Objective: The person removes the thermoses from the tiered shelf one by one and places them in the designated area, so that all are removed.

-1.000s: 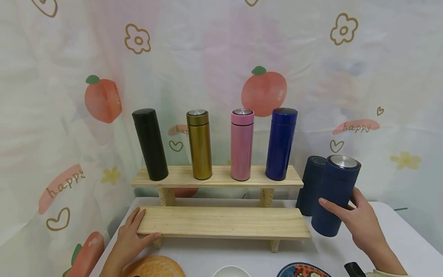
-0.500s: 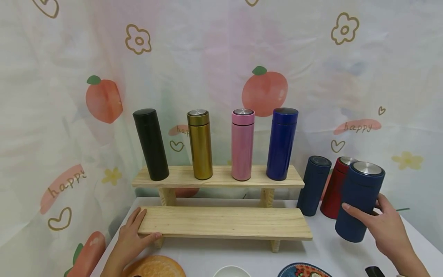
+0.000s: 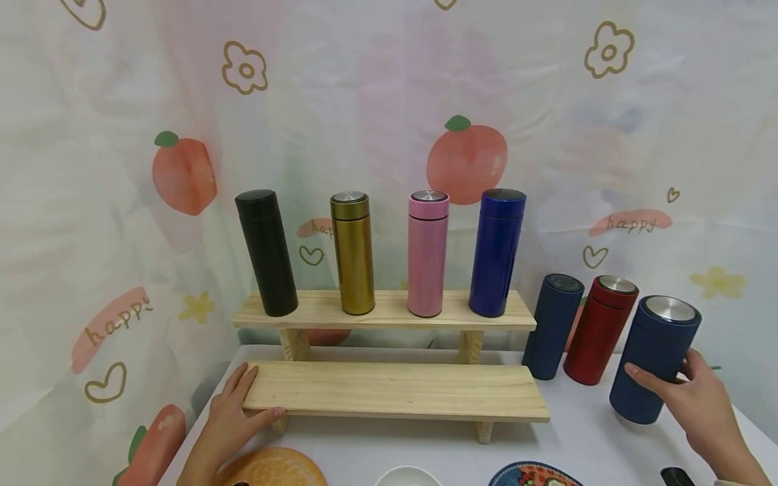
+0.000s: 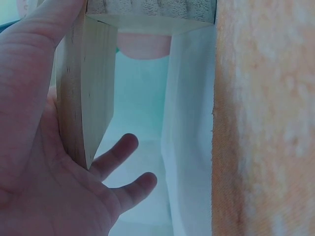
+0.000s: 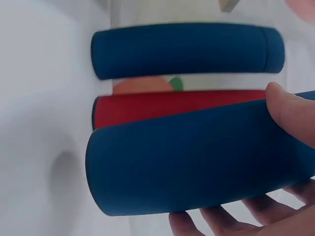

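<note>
Rested the left hand [image 3: 228, 418], with fingers spread, against the left end of the lower wooden shelf [image 3: 395, 390]. Held the navy vacuum flask [image 3: 655, 358] just above the desk [image 3: 346, 439] at right, in the curled fingers of the right hand [image 3: 708, 408]. Had a red flask [image 3: 598, 334] and second navy flask [image 3: 552, 329] standing farther left.

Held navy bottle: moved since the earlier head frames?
Yes: in the head view, the held navy bottle has moved right, away from the wooden stand, now past the red bottle.
</note>
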`<action>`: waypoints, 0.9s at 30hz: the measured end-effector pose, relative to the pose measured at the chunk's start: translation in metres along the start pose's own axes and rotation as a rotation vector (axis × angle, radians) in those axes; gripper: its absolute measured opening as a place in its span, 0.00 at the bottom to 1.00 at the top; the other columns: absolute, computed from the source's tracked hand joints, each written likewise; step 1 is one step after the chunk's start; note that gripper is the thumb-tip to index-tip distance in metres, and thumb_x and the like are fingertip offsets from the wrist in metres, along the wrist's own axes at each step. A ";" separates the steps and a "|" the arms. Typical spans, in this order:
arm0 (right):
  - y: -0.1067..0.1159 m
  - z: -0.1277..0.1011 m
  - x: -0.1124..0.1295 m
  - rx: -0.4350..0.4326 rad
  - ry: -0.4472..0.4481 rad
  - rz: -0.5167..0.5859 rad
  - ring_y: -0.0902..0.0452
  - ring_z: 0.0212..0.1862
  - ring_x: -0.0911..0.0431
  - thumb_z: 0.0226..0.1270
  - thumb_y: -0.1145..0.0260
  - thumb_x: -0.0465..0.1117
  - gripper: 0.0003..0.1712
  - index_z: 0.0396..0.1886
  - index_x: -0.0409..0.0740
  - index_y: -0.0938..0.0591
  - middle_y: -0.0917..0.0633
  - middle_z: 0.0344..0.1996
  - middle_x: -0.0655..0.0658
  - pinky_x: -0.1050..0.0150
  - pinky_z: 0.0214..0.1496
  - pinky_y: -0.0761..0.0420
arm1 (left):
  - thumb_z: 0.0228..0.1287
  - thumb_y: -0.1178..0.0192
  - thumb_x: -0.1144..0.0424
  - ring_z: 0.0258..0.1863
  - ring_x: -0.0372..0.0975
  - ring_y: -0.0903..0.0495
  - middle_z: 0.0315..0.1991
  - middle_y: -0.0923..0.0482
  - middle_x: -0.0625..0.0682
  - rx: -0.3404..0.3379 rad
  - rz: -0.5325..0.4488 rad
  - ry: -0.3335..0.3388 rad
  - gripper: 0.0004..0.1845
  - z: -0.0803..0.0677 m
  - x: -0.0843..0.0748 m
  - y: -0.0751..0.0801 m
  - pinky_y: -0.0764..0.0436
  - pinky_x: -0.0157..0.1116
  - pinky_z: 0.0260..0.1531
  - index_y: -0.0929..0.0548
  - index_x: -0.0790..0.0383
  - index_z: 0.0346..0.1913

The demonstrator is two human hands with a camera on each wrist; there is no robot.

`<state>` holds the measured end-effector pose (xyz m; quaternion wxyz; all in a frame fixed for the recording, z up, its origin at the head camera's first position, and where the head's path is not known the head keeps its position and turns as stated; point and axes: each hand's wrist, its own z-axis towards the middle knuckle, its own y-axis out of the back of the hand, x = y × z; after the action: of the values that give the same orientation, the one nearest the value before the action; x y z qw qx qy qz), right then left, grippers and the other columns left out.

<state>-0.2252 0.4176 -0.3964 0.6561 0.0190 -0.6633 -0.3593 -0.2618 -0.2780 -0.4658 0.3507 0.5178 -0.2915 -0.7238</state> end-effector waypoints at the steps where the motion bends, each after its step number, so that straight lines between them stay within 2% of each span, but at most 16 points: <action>1: 0.001 0.002 -0.002 -0.005 -0.009 -0.003 0.60 0.78 0.17 0.81 0.34 0.51 0.60 0.84 0.27 0.66 0.57 0.80 0.16 0.20 0.69 0.44 | 0.58 0.21 0.42 0.72 0.76 0.40 0.80 0.47 0.72 0.005 -0.001 0.007 0.56 0.000 0.000 0.000 0.38 0.74 0.64 0.35 0.73 0.79; 6: 0.001 0.010 -0.006 -0.036 -0.073 -0.007 0.60 0.79 0.20 0.81 0.35 0.49 0.59 0.84 0.27 0.66 0.58 0.81 0.18 0.22 0.71 0.45 | 0.59 0.22 0.40 0.73 0.77 0.42 0.82 0.50 0.71 0.039 0.002 0.052 0.58 0.002 -0.001 0.002 0.39 0.75 0.65 0.37 0.72 0.81; 10: -0.001 0.017 -0.013 -0.054 -0.122 0.013 0.59 0.80 0.21 0.81 0.35 0.47 0.58 0.83 0.26 0.66 0.60 0.81 0.19 0.23 0.71 0.44 | 0.59 0.22 0.41 0.72 0.77 0.42 0.81 0.49 0.72 0.032 -0.007 0.045 0.57 0.001 -0.002 0.003 0.38 0.75 0.65 0.37 0.72 0.80; 14: 0.001 0.023 -0.021 -0.056 -0.162 0.031 0.57 0.78 0.19 0.81 0.36 0.49 0.59 0.83 0.25 0.67 0.61 0.81 0.19 0.21 0.68 0.43 | 0.60 0.22 0.41 0.72 0.77 0.42 0.82 0.49 0.71 0.040 -0.022 0.057 0.57 0.001 -0.003 0.002 0.38 0.75 0.65 0.37 0.72 0.81; 17: 0.002 0.029 -0.023 -0.055 -0.169 0.027 0.56 0.78 0.18 0.81 0.36 0.49 0.59 0.82 0.24 0.67 0.61 0.81 0.19 0.20 0.67 0.43 | 0.61 0.23 0.40 0.72 0.78 0.42 0.83 0.51 0.70 0.062 -0.026 0.088 0.58 0.001 -0.003 0.002 0.38 0.74 0.66 0.38 0.71 0.82; 27: 0.003 0.047 -0.026 -0.043 -0.142 0.053 0.53 0.77 0.18 0.82 0.37 0.49 0.58 0.82 0.23 0.66 0.59 0.81 0.18 0.21 0.69 0.42 | 0.60 0.23 0.39 0.73 0.77 0.42 0.83 0.50 0.70 0.055 -0.008 0.082 0.58 0.001 -0.003 0.002 0.38 0.73 0.66 0.38 0.71 0.81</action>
<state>-0.2624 0.4540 -0.4115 0.6170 -0.0383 -0.7006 -0.3563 -0.2620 -0.2766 -0.4624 0.3450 0.5578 -0.2946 -0.6950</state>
